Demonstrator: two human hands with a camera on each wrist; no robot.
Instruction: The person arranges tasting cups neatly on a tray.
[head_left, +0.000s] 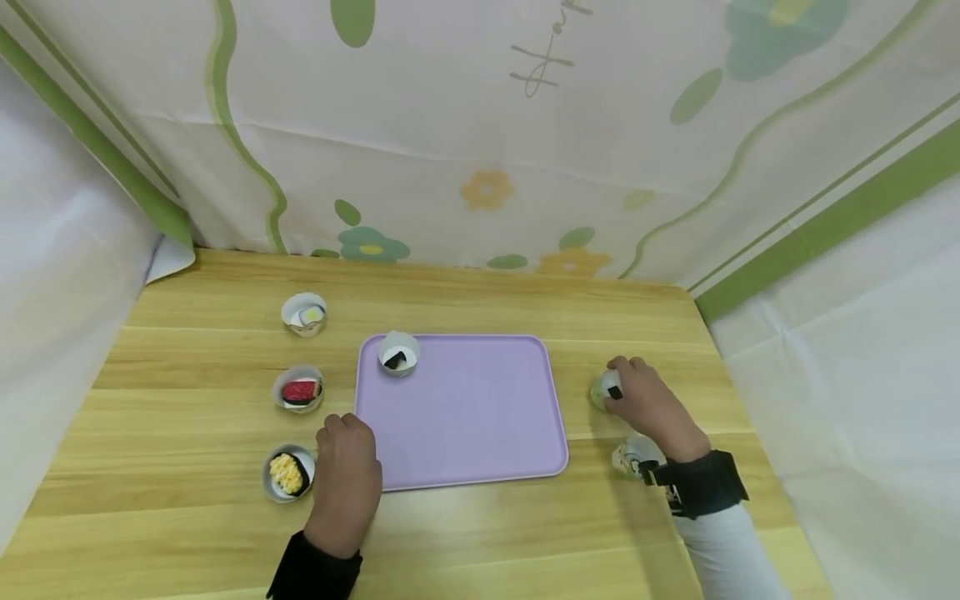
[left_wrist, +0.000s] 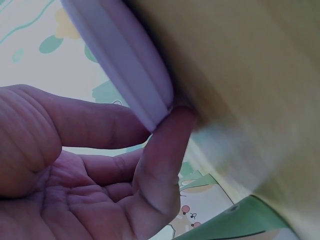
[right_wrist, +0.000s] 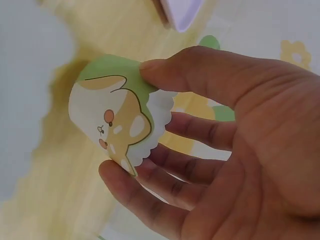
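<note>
My left hand (head_left: 347, 477) pinches the left rim of a purple tray (head_left: 465, 417) near its front corner. In the left wrist view thumb and forefinger meet on the tray's edge (left_wrist: 125, 55). At the tray's back left corner stands a paper cup (head_left: 398, 341) with a black-and-white rice ball (head_left: 395, 361) in it. To the right of the tray my right hand (head_left: 654, 408) grips another paper cup (right_wrist: 107, 112), printed with a dog on green, thumb on one side and fingers on the other. A dark piece (head_left: 615, 392) shows inside that cup.
Left of the tray stand paper cups with a yellow-and-white piece (head_left: 310, 316), a red-topped sushi (head_left: 301, 392) and a yellow-topped sushi (head_left: 288, 474). Another cup (head_left: 636, 452) stands partly hidden by the right wrist. Patterned cloth (head_left: 420, 133) hangs behind the wooden table (head_left: 487, 542).
</note>
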